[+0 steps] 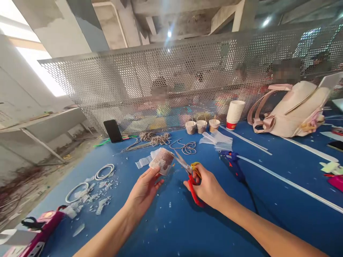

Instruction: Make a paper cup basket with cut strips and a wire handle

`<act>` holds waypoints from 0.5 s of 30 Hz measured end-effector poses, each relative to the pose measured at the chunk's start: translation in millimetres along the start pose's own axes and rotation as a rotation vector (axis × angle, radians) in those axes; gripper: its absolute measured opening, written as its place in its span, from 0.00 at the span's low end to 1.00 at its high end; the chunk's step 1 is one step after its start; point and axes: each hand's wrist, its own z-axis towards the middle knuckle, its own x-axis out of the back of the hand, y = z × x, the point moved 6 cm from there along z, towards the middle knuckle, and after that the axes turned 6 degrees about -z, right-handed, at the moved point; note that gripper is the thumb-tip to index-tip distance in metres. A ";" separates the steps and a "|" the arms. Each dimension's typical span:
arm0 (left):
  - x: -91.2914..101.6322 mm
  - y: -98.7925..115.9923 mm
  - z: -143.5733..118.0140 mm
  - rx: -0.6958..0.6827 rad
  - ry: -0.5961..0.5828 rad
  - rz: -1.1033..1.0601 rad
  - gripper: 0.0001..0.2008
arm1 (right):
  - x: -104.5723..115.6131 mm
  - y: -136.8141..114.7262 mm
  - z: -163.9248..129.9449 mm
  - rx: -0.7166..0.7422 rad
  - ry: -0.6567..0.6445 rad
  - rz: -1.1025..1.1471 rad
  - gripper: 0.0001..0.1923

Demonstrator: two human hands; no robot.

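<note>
Between the thumb and fingers of my left hand (pixel 144 185) is a paper cup (pixel 164 160) with a brown printed pattern, tipped on its side. My right hand (pixel 207 185) grips a pair of scissors (pixel 191 171) with one red and one yellow handle. The blades are parted and point up and left, with their tips close to the cup's right edge. Whether they touch it I cannot tell. Pieces of white ribbed sheet (pixel 144 161) lie behind the cup. Grey cord (pixel 189 147) is coiled just past the scissors.
A glue gun (pixel 233 160) with a long white stick lies at right. Farther back stand small decorated cups (pixel 201 126), stacked paper cups (pixel 235 114), a phone (pixel 112 130) and a backpack (pixel 294 110). White rings (pixel 104 172), scraps and a power strip (pixel 45 228) are at left. A perforated screen (pixel 128 89) borders the table.
</note>
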 end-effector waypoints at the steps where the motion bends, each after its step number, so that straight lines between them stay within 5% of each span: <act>1: 1.1 0.4 -0.1 -0.017 0.016 -0.040 0.07 | -4.1 1.4 -1.1 0.016 -0.020 -0.065 0.12; 6: 1.6 -6.1 -2.1 -0.049 0.097 -0.223 0.09 | -20.7 4.8 -5.4 0.118 0.005 -0.350 0.11; 15: -2.0 -17.3 -9.5 -0.032 0.175 -0.321 0.11 | -21.9 3.8 -4.5 0.254 0.168 -0.517 0.11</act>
